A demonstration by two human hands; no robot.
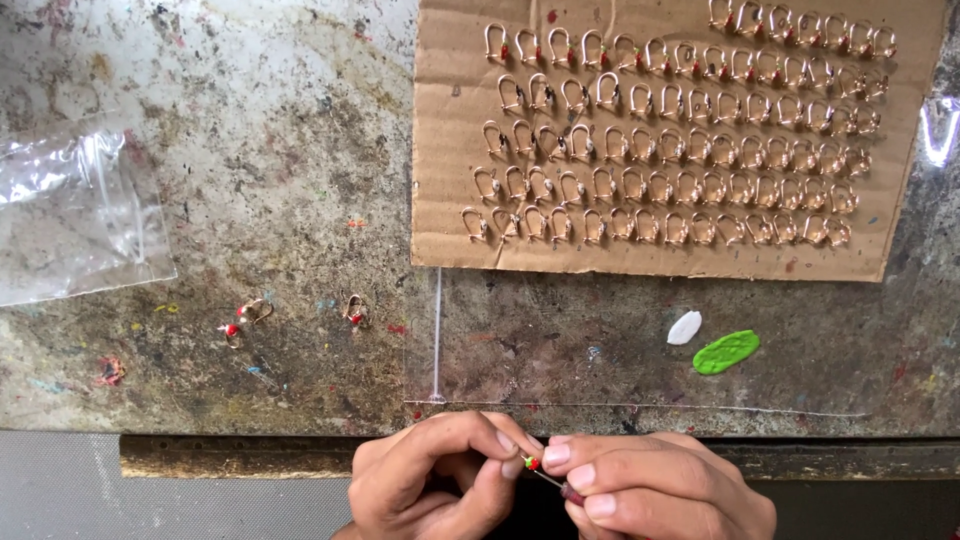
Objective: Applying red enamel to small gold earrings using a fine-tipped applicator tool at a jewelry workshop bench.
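Workbench edge (200, 455): earring hook (533, 464) between hands (545, 475).

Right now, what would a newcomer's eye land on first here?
Likely the sheet of cardboard at upper right, covered with rows of small metal hooks tipped with red beads. Next, the two hands at the bottom edge: the left hand and right hand pinch a tiny piece with a red and green bead. A green blob lies below the cardboard.

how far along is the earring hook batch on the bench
Done, by the look of it: five rows of beaded hooks fill most of the cardboard sheet. In hand: left hand and right hand pinch one small piece with red and green on it. Left: three loose hooks beside the plastic bag.
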